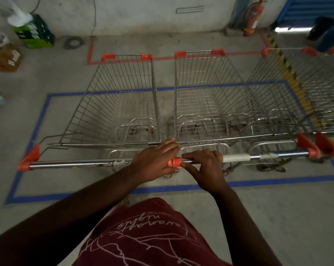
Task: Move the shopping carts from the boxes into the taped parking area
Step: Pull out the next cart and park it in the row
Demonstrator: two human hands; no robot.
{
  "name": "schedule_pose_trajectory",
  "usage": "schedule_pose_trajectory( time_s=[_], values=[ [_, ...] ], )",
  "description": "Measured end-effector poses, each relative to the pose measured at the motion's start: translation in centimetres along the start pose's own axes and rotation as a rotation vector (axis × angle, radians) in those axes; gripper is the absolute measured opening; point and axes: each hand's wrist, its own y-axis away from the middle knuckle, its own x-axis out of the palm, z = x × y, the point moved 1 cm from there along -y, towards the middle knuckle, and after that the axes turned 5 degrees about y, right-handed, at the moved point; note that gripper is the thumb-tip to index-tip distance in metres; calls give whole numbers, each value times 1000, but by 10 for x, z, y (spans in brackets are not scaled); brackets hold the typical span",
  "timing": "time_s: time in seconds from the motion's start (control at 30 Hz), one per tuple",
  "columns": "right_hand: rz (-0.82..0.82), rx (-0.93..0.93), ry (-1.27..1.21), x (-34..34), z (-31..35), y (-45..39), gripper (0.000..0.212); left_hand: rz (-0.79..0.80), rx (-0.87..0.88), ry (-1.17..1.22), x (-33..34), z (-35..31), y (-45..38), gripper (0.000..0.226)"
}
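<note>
Item: two shopping carts, left cart (112,96) and right cart (210,96), side by side at 12 o'clock inside the blue tape box (28,143). My left hand (154,162) curls round the left handle's end; my right hand (206,166) clasps the right handle. Step: wheeling out. Next, I judge: push both toward the red tape (90,52) at 11 o'clock.
</note>
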Motion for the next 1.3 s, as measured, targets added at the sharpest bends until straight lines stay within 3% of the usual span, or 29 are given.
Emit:
schedule_pose_trajectory(
  time_s=[0.6, 0.83, 0.93, 1.03, 1.3],
  values=[
    [-6, 25, -33, -2, 10, -3, 31, -29, 7, 1, -6, -6, 3, 71],
    [-107, -11, -131, -14, 52, -11, 27, -249, -62, 236, -24, -10, 24, 52],
    [-75, -55, -206, -13, 81, -20, 30, -326, -104, 286, -35, -2, 49, 46],
    [-23, -137, -276, -8, 113, -28, 29, -419, -148, 295, -47, 13, 85, 43],
    [41, -362, -423, 33, 230, -36, 23, -671, -469, 184, -64, 54, 230, 39]
  ],
)
